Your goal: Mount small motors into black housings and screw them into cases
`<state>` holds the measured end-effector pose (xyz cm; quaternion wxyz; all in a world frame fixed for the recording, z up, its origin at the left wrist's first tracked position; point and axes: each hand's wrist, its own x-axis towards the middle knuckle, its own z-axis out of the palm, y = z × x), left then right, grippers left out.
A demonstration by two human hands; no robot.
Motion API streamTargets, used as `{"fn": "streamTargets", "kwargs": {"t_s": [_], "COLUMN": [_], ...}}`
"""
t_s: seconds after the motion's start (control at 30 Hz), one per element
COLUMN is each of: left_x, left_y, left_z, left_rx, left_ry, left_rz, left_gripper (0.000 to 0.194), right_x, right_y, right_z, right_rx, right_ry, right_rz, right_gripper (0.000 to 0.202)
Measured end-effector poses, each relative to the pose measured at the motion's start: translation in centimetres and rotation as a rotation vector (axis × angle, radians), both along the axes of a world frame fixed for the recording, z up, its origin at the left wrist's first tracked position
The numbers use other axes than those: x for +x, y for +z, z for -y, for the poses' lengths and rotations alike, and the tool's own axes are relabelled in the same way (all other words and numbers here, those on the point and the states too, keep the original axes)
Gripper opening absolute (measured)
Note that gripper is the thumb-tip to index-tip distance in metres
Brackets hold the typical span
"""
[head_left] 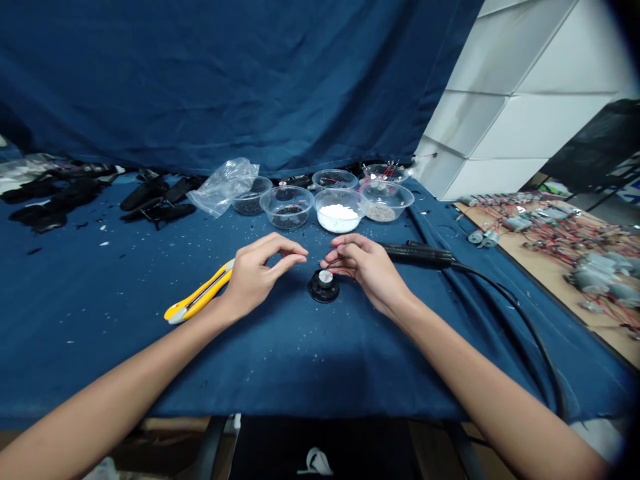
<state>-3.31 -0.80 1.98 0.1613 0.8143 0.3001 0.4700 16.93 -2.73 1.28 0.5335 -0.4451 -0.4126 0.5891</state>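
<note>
A small round black base with a silver motor (pixel 326 278) stands on the blue cloth between my hands. Thin red and dark wires (pixel 341 262) rise from it to my right hand (pixel 373 270), whose fingers are closed on them. My left hand (pixel 257 270) hovers to the left of the motor, thumb and forefinger brought together in a pinch. Whatever may be between those fingertips is too small to make out. Partly behind my left wrist lies a yellow utility knife (pixel 200 293).
Several clear plastic bowls, one with white pieces (pixel 339 215), stand behind my hands beside a plastic bag (pixel 225 187). A black tool handle (pixel 420 255) with a cable lies right. Motors with red wires cover a board (pixel 530 253). Black parts (pixel 157 200) lie back left.
</note>
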Motion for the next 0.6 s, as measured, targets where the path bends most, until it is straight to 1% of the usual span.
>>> {"fn": "streamTargets", "kwargs": {"t_s": [0.1, 0.2, 0.3, 0.37, 0.5, 0.57, 0.6], "left_x": [-0.1, -0.2, 0.0, 0.3, 1.1, 1.2, 1.3], "left_y": [0.0, -0.3, -0.6, -0.8, -1.2, -1.4, -1.5], "left_z": [0.0, -0.1, 0.1, 0.4, 1.2, 1.6, 1.8], "left_rx": [0.017, 0.000, -0.043, -0.148, -0.444, -0.504, -0.496], "left_ry": [0.001, 0.004, 0.009, 0.002, -0.077, -0.118, -0.137], "left_rz": [-0.011, -0.016, -0.033, -0.019, 0.031, -0.037, -0.084], "left_gripper": [0.014, 0.025, 0.026, 0.026, 0.022, 0.017, 0.015], "right_x": [0.3, 0.5, 0.5, 0.5, 0.4, 0.5, 0.5], "right_y": [0.1, 0.2, 0.2, 0.2, 0.0, 0.0, -0.1], "right_z": [0.3, 0.6, 0.7, 0.8, 0.9, 0.9, 0.9], "right_rx": [-0.004, -0.022, -0.035, -0.023, -0.005, -0.009, -0.013], "right_ry": [0.020, 0.022, -0.005, -0.014, -0.025, -0.035, -0.036], "right_rz": [-0.007, -0.014, -0.017, -0.013, -0.024, -0.036, -0.040], "right_gripper": [0.012, 0.012, 0.012, 0.012, 0.016, 0.019, 0.020]}}
